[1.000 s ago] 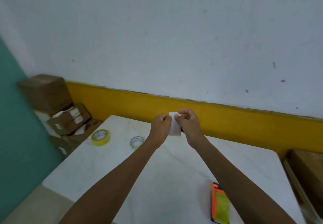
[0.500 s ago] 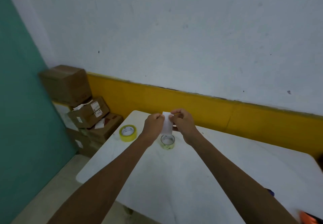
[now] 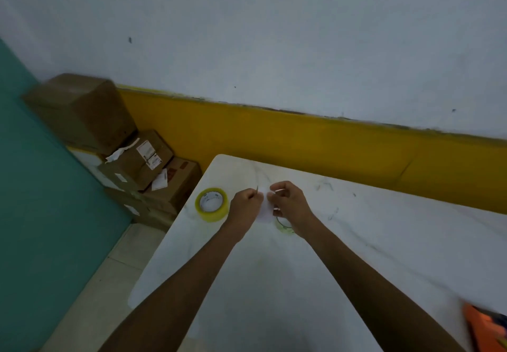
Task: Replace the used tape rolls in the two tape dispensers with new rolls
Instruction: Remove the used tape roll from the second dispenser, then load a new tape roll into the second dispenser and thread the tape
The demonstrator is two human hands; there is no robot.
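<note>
My left hand (image 3: 246,206) and my right hand (image 3: 290,204) are held together above the white table (image 3: 384,242), both pinching a small white piece (image 3: 265,209) between them. What the piece is cannot be told. A full yellow tape roll (image 3: 211,204) lies flat on the table just left of my left hand. A thin, nearly used-up roll (image 3: 284,225) lies under my right hand, partly hidden by it. An orange tape dispenser (image 3: 485,327) shows at the bottom right corner, cut off by the frame.
Stacked cardboard boxes (image 3: 137,165) fill the corner on the floor left of the table. A white wall with a yellow band (image 3: 329,143) runs behind the table. The table's left edge drops to a tiled floor (image 3: 104,283).
The view has swung left and down. My hands, still holding the white piece, have lowered closer to the table, over the thin roll. The orange dispenser has come back into view at the right.
</note>
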